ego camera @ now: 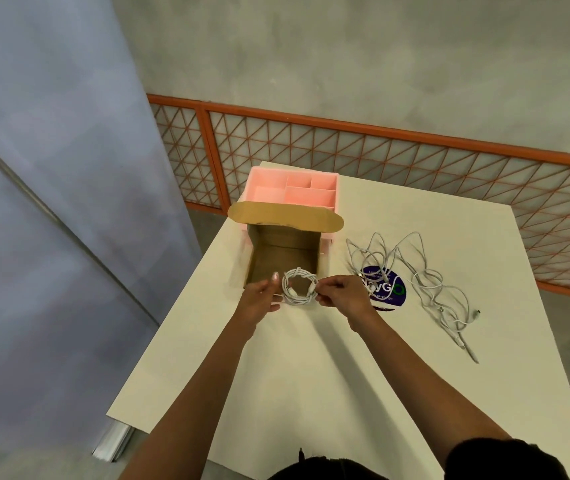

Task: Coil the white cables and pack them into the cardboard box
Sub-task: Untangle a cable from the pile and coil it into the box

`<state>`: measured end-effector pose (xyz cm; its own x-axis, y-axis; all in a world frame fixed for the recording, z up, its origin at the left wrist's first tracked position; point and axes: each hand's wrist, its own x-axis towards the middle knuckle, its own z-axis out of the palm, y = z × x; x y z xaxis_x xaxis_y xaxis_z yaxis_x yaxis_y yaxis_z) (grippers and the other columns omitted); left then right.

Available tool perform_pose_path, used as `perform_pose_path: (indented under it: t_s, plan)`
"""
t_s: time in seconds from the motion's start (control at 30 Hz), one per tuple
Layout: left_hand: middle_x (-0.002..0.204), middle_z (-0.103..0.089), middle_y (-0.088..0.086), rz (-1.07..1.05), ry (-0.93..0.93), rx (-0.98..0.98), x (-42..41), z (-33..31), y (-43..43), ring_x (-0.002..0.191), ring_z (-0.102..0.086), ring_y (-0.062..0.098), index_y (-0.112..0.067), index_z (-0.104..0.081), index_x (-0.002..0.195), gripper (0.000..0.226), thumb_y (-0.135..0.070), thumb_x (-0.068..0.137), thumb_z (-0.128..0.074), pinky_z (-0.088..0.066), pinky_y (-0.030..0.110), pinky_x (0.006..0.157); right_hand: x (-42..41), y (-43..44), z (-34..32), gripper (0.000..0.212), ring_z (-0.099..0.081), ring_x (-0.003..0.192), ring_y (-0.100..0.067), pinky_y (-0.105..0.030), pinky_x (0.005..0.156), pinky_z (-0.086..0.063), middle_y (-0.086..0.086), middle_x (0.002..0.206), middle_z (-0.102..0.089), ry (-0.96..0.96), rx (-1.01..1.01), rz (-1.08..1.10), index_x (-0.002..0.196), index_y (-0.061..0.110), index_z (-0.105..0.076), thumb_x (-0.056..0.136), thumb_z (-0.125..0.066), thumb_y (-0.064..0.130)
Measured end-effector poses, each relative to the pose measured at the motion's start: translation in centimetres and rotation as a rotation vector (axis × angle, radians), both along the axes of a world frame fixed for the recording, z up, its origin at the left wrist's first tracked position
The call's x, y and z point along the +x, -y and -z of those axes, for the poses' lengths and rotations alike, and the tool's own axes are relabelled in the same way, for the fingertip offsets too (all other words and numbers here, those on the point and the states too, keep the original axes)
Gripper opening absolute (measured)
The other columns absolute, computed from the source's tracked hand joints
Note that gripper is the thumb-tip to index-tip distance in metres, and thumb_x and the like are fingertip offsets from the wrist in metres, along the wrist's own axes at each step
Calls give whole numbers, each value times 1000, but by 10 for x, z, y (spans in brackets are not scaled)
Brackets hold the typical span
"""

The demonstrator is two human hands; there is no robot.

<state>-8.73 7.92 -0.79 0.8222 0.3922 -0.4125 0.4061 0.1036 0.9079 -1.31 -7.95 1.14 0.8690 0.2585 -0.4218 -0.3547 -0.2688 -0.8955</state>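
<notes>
An open cardboard box (266, 252) stands on the white table (311, 358), its lid flap folded back. Just over the box's near edge I hold a small coiled white cable (298, 288) between both hands. My left hand (258, 299) grips the coil's left side, one finger raised beside it. My right hand (340, 293) pinches the coil's right side. To the right, loose white cables (425, 278) lie tangled on the table, partly across a round purple sticker (389, 289).
A pink plastic organizer (294, 188) with several compartments stands right behind the box. An orange lattice railing (415, 154) runs behind the table. The table's left edge drops off beside a grey-blue wall (51, 202).
</notes>
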Motion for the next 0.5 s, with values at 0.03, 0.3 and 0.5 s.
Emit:
perform_pose_path:
  t_s: [0.03, 0.3, 0.5]
  plan:
    - [98, -66, 13, -42, 5, 150, -3, 5, -7, 93, -64, 28, -11, -68, 101, 28, -34, 94, -55, -51, 30, 77, 1, -6, 4, 9, -58, 57, -19, -15, 53, -53, -12, 70, -63, -7, -4, 12, 91, -6, -68, 83, -66, -3]
    - [142, -32, 19, -80, -134, 591, -19, 32, -62, 134, -28, 35, -6, -33, 143, 84, -25, 76, -78, -26, 44, 110, 21, -64, 26, 14, -66, 70, -28, -37, 72, -59, -15, 81, -67, 3, -135, 62, 72, 9, -63, 81, -69, 0]
    - [145, -38, 10, -26, -50, 550, -11, 50, -75, 132, -38, 28, -10, -34, 144, 78, -27, 80, -74, -32, 37, 107, 43, -97, 40, 30, -67, 70, -28, -44, 75, -59, -14, 73, -68, 45, -262, 13, 59, 19, -58, 84, -67, 6]
